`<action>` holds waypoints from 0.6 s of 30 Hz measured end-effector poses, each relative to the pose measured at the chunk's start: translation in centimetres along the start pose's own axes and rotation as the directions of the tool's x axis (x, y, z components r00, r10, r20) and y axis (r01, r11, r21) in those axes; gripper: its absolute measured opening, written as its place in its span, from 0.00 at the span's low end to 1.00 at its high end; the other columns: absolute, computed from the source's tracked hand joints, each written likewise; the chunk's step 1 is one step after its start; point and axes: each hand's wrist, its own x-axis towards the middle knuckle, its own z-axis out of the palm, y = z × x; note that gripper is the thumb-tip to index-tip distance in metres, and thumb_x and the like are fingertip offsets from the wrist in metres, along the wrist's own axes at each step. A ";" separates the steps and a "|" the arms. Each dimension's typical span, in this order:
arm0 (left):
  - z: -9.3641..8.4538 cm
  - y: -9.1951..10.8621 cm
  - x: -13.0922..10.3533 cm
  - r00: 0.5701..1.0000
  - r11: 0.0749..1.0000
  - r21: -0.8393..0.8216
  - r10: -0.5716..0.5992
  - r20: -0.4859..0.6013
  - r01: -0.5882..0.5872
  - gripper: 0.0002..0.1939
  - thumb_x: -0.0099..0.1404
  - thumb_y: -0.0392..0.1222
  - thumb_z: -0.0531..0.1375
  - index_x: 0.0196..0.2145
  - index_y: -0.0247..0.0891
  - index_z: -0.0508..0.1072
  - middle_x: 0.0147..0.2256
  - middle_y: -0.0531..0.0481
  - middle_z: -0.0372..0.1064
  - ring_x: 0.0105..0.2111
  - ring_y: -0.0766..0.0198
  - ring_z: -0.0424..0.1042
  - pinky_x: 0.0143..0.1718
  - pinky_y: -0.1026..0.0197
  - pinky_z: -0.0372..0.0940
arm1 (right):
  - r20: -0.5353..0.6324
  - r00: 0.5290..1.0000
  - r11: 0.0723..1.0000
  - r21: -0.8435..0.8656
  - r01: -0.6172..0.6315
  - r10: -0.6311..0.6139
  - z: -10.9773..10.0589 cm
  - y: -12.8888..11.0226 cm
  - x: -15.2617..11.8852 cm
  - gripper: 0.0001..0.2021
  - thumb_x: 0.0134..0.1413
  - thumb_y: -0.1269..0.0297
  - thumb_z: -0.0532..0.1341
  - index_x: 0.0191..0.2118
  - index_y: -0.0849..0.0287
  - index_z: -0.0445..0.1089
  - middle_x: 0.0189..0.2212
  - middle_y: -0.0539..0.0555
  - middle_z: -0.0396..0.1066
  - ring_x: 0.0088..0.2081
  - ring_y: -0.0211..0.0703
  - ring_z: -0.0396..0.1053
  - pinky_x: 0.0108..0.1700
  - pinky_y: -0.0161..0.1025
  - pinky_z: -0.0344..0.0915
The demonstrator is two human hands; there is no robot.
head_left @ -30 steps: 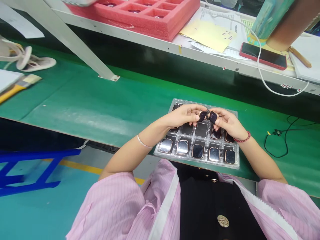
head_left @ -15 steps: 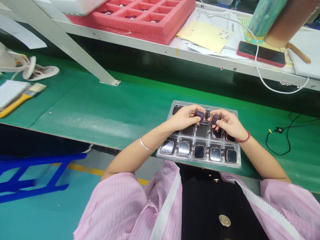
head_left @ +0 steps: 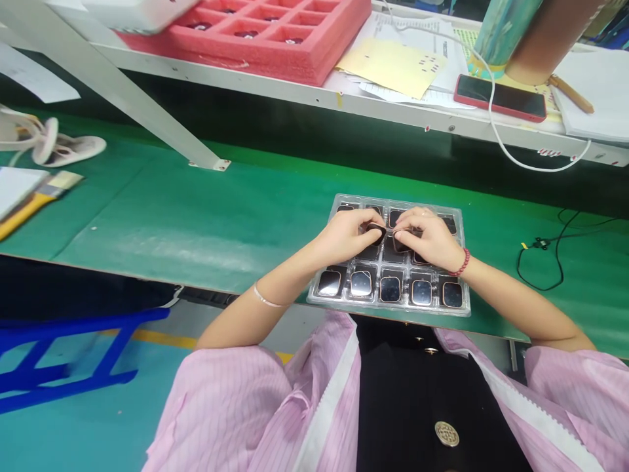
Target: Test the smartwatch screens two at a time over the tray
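Note:
A clear plastic tray (head_left: 314,292) lies on the green bench, with several dark square watch-like pieces in its pockets. Over the middle row, my left hand (head_left: 350,233) pinches one dark piece (head_left: 377,233) between thumb and fingers. Just right of it, my right hand (head_left: 428,237) grips another dark piece (head_left: 400,242) by its edge, low over a middle pocket. The two hands are close together, and their fingers partly hide the pieces. The front row, including a piece with a dark screen (head_left: 391,289), is fully visible.
Above the bench runs a white shelf (head_left: 373,110) holding a red foam tray (head_left: 314,56), papers, a phone (head_left: 500,98) and bottles. A slanted metal post (head_left: 147,105) meets the bench at left, near a brush (head_left: 37,203) and sandals. A black cable (head_left: 545,285) lies at right.
Both hands have lowered toward the tray's middle row, and the held pieces have tilted from facing the camera. My right hand has shifted left. The whole view has moved slightly.

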 end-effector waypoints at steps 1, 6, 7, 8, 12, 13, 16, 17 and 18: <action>-0.1 0.1 -0.6 1.000 0.989 0.148 0.015 0.014 -0.017 0.09 0.66 0.41 0.57 0.38 0.37 0.77 0.37 0.48 0.78 0.39 0.58 0.75 0.44 0.54 0.69 | 0.032 0.999 0.993 -0.109 0.041 -0.038 0.4 -0.3 0.0 0.06 0.60 0.66 0.64 0.33 0.57 0.78 0.43 0.58 0.79 0.49 0.55 0.73 0.56 0.58 0.66; 0.4 0.6 -2.1 1.000 0.784 0.620 -0.025 -0.006 0.023 0.15 0.71 0.42 0.54 0.46 0.35 0.78 0.48 0.39 0.74 0.50 0.47 0.72 0.44 0.48 0.71 | 0.126 0.990 0.924 -0.367 0.105 -0.063 -0.7 0.1 -0.9 0.08 0.63 0.65 0.63 0.39 0.60 0.80 0.55 0.62 0.76 0.57 0.62 0.68 0.59 0.61 0.64; 0.5 0.8 -2.0 0.999 0.763 0.646 -0.018 -0.027 0.031 0.16 0.71 0.42 0.55 0.49 0.35 0.77 0.50 0.38 0.73 0.51 0.46 0.71 0.43 0.49 0.72 | 0.121 0.990 0.917 -0.383 0.109 -0.067 -1.7 0.5 -1.3 0.08 0.63 0.65 0.62 0.38 0.59 0.80 0.54 0.61 0.76 0.56 0.61 0.68 0.59 0.60 0.65; 0.8 1.0 -1.8 0.999 0.754 0.657 0.002 -0.032 0.019 0.16 0.71 0.41 0.55 0.50 0.35 0.77 0.52 0.38 0.72 0.52 0.46 0.70 0.43 0.49 0.72 | 0.121 0.990 0.908 -0.404 0.109 -0.065 -2.8 0.9 -1.8 0.09 0.63 0.65 0.62 0.35 0.59 0.79 0.52 0.60 0.77 0.55 0.59 0.69 0.59 0.60 0.65; 2.9 2.8 0.5 0.971 0.761 0.604 0.183 0.152 -0.238 0.14 0.70 0.42 0.57 0.48 0.37 0.78 0.60 0.39 0.68 0.60 0.45 0.66 0.57 0.44 0.68 | 0.166 0.986 0.816 -0.572 0.079 0.021 -6.8 1.9 -4.4 0.09 0.60 0.62 0.65 0.31 0.59 0.78 0.54 0.63 0.75 0.59 0.67 0.66 0.59 0.65 0.63; 3.7 3.3 1.2 0.952 0.750 0.588 0.216 0.215 -0.303 0.14 0.70 0.43 0.59 0.48 0.36 0.78 0.62 0.38 0.66 0.63 0.44 0.63 0.60 0.42 0.65 | 0.182 0.982 0.794 -0.603 0.076 0.045 -7.3 2.0 -5.0 0.08 0.58 0.61 0.67 0.33 0.60 0.79 0.57 0.65 0.72 0.61 0.70 0.64 0.60 0.67 0.62; 6.0 4.6 3.0 0.922 0.718 0.589 0.214 0.321 -0.372 0.19 0.68 0.48 0.62 0.51 0.31 0.77 0.67 0.32 0.60 0.69 0.38 0.55 0.65 0.38 0.58 | 0.203 0.975 0.784 -0.618 0.057 0.090 -7.4 2.2 -6.5 0.11 0.56 0.60 0.68 0.40 0.63 0.79 0.63 0.69 0.66 0.66 0.74 0.58 0.64 0.68 0.59; 6.3 4.9 3.3 0.924 0.715 0.596 0.202 0.326 -0.366 0.21 0.68 0.48 0.63 0.52 0.30 0.76 0.68 0.31 0.58 0.69 0.38 0.54 0.66 0.37 0.57 | 0.197 0.976 0.798 -0.601 0.044 0.094 -7.1 2.3 -6.8 0.13 0.57 0.60 0.68 0.43 0.63 0.79 0.64 0.69 0.65 0.66 0.73 0.57 0.64 0.67 0.59; 6.1 5.2 3.2 0.928 0.718 0.598 0.197 0.316 -0.356 0.22 0.68 0.48 0.63 0.53 0.29 0.75 0.68 0.30 0.57 0.70 0.38 0.54 0.66 0.37 0.57 | 0.184 0.979 0.818 -0.575 0.033 0.090 -6.9 2.4 -7.2 0.14 0.57 0.59 0.68 0.45 0.63 0.78 0.64 0.69 0.64 0.67 0.72 0.56 0.65 0.67 0.59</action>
